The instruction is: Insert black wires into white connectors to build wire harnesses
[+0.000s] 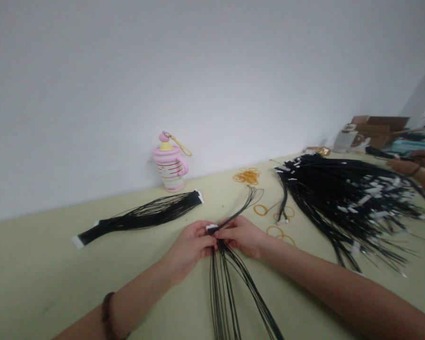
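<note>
Between my two hands is a wire harness [226, 274], thin black wires fanning down from a small white connector [212, 229] toward the bottom edge. My left hand [194, 243] pinches the connector end from the left. From the right, my right hand [242, 236] closes its fingers on the wires just beside the connector. A short loose tuft of wire ends [248, 200] sticks up beyond my right fingers. Farther left lies a bundle of black wires [141, 217] with white connectors at its ends.
A pink and white lidded mug [170, 170] stands against the wall. Yellow rubber bands [247, 176] lie in a pile, with several loose ones nearer. A large heap of black wire harnesses [340, 198] covers the right. Another person's hand [407, 167] shows at far right, near boxes [375, 130].
</note>
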Demonstrator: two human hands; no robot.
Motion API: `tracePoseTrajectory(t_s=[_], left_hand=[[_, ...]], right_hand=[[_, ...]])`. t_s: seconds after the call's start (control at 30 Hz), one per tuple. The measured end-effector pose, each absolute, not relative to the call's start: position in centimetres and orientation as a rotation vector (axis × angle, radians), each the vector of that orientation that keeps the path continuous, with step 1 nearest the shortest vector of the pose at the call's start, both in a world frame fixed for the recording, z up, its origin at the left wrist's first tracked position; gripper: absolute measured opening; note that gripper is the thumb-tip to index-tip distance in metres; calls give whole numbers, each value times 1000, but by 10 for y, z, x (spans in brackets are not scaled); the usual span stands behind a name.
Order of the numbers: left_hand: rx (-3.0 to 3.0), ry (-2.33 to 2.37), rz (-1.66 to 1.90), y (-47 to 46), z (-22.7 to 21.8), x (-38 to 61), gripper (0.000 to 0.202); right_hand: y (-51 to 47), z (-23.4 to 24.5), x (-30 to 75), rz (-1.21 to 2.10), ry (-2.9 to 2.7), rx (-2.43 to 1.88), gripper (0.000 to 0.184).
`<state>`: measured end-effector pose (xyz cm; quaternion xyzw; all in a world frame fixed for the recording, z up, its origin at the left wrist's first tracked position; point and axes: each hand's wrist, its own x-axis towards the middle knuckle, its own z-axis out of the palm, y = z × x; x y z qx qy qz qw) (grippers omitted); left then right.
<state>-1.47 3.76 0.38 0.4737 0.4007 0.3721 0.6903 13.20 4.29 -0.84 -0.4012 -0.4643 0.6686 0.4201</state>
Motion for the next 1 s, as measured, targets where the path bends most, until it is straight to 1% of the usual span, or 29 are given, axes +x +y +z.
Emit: tracePoseTrajectory(t_s=[0.13, 0.2, 0.27, 0.3, 0.37, 0.47, 0.57, 0.63, 0.7, 0.77, 0.83, 0.9, 0.93, 0.97, 1.0], left_hand=[[1007, 1063, 827, 32, 13, -16, 27], [930, 1038, 721, 33, 15, -19, 19], [804, 927, 601, 35, 17, -22, 6], [741, 874, 568, 36, 17, -23, 5], [671, 806, 558, 36, 19, -25, 12], [788, 639, 556, 28, 21, -23, 19], [1039, 451, 697, 17, 19, -17, 40], [1261, 477, 864, 13, 14, -13, 48], [1496, 621, 1051, 14, 9, -9, 45], [1642, 811, 1196, 18, 6, -8, 36], [1654, 974, 1262, 24, 9, -10, 24], [1591, 1048, 1164, 30, 15, -14, 13], [1555, 1030, 1036, 33, 18, -18, 10], [1509, 971, 824, 37, 21, -22, 12], [1435, 894, 607, 40, 23, -27, 19]], right_hand=[[44, -10, 133, 1669, -1184, -1002, 13], [47, -12, 134, 1633, -1166, -986, 12], [49, -13, 135, 1584, -1128, -967, 15], [51, -13, 136, 1563, -1106, -959, 17], [53, -12, 138, 1535, -1062, -942, 19], [53, -9, 138, 1515, -1024, -932, 18], [48, -9, 136, 1511, -1052, -934, 16], [45, -11, 133, 1535, -1124, -958, 14], [44, -12, 132, 1573, -1205, -993, 12], [44, -11, 133, 1607, -1265, -1021, 12], [45, -9, 135, 1626, -1297, -1052, 12], [45, -7, 138, 1658, -1324, -1081, 12], [45, -6, 139, 1678, -1333, -1086, 12], [46, -6, 139, 1698, -1334, -1085, 12], [45, -6, 139, 1716, -1330, -1079, 13]])
